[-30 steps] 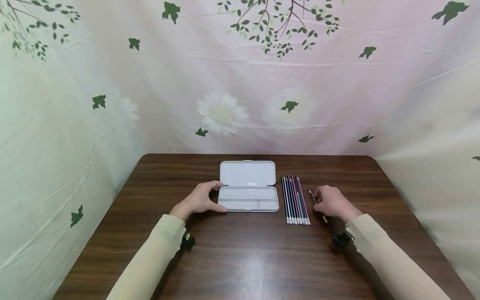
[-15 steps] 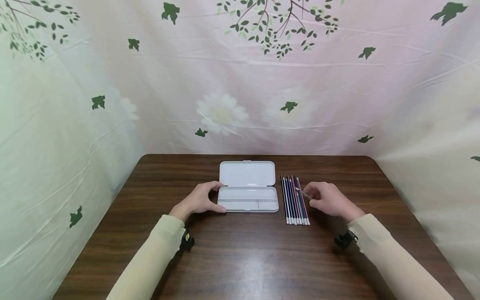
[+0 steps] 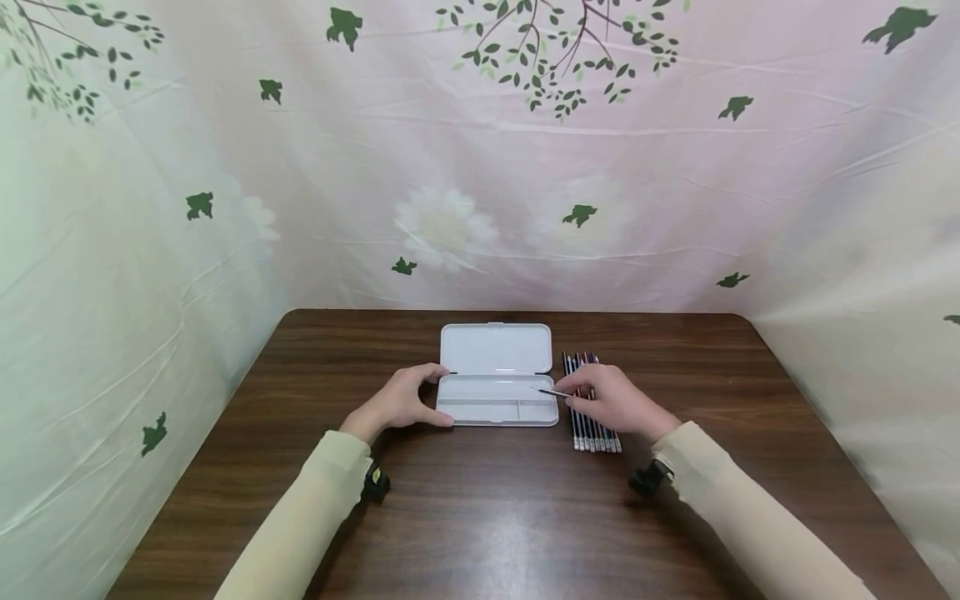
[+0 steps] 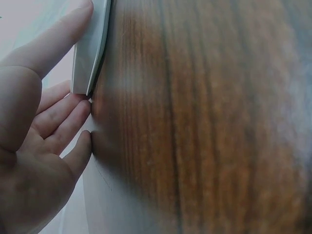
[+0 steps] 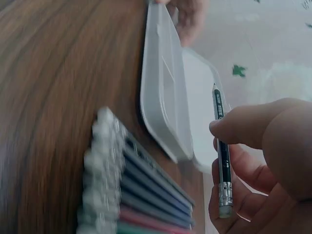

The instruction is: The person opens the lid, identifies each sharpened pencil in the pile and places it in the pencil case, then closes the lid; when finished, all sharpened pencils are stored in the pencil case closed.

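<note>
A white pencil case (image 3: 474, 387) lies with its lid (image 3: 495, 348) raised toward the back, its tray divided into compartments. My left hand (image 3: 399, 402) holds the tray's left end, thumb at the near corner and fingers at the far one. Between thumb and fingers my right hand (image 3: 626, 404) pinches a short dark pencil (image 5: 224, 163) with a metal ferrule and pale eraser. Its sharpened tip reaches over the right end of the tray. Under the right hand a row of pencils (image 3: 596, 440) lies side by side, eraser ends toward me, partly hidden by the hand.
The dark wood-grain table (image 3: 480, 517) has a glossy reflection near its front. A printed cloth (image 3: 495, 167) with leaves and flowers hangs behind it and along both sides.
My right hand has lifted the short pencil from the table right of the row and carried it left, across the row to the case. My left hand has stayed put.
</note>
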